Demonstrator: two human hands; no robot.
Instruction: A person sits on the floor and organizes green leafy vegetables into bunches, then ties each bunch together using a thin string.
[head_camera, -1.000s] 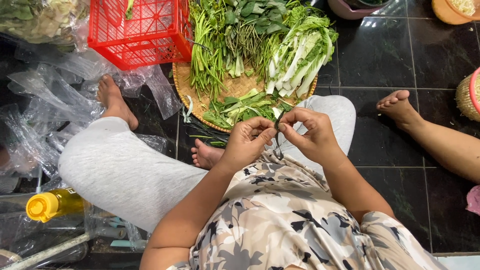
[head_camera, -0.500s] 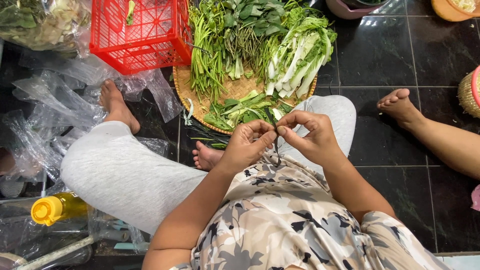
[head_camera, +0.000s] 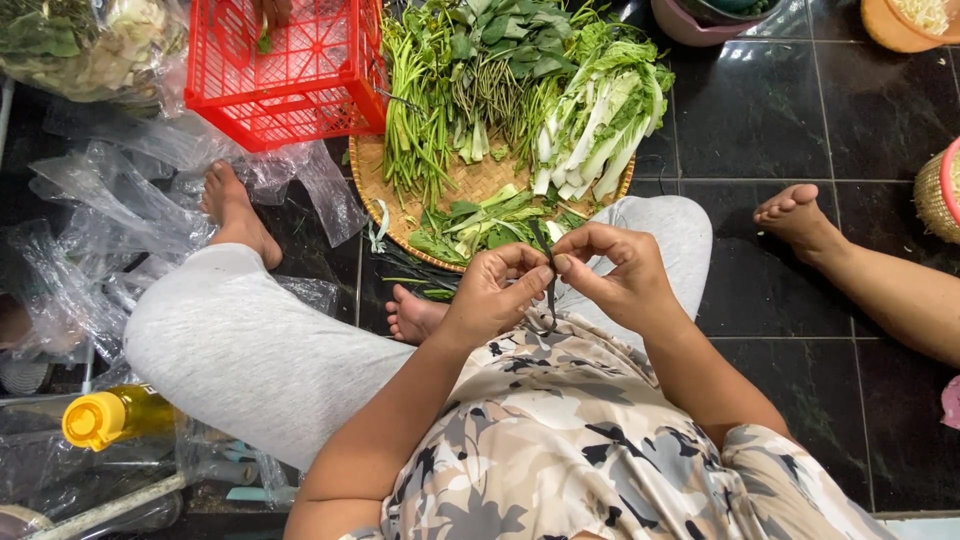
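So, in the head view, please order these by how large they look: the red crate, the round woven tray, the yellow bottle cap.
1. Round woven tray, though greens cover much of it.
2. Red crate, cut off by the frame's edge, so its rank against the tray is unsure.
3. Yellow bottle cap, clearly smallest.

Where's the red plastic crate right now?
In the head view, the red plastic crate sits on the dark tiled floor at upper left, on the person's left side, beside the round woven tray of leafy greens.
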